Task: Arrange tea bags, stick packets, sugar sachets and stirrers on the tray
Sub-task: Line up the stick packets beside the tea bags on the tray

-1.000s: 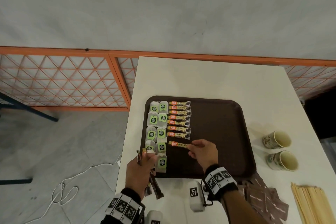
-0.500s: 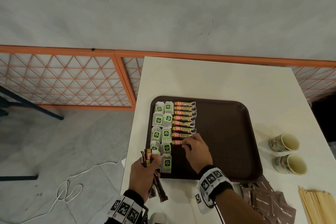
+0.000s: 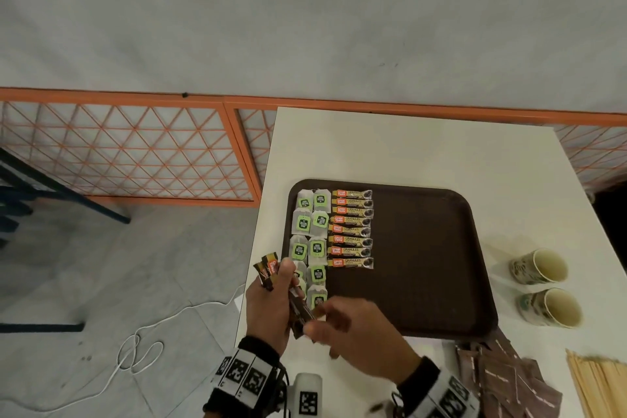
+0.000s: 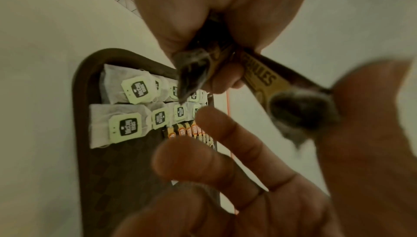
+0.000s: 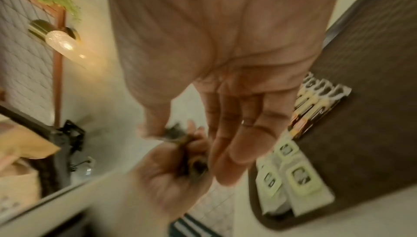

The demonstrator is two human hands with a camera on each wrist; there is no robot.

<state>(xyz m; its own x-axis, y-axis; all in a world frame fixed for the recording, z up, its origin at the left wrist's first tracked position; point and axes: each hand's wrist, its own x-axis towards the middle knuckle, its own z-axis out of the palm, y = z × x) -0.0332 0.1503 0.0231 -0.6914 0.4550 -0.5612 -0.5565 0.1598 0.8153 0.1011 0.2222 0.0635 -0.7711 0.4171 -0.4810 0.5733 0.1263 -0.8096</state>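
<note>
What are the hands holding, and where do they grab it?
The left hand grips a bunch of stick packets around their middle. The right hand pinches one packet's lower end.

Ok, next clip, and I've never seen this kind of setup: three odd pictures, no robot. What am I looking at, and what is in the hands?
There is no machine here: a person works with bare hands, wearing one camera on the head and one on each wrist. The head view looks down on a white table with a brown tray. On the tray lie tea bags in two columns and a row of stick packets. Off the tray are two paper cups, brown sugar sachets and wooden stirrers. The left hand grips a bundle of spare stick packets. The right hand pinches one packet's end in that bundle. The two wrist views show that same meeting of hands close up and blurred.
</note>
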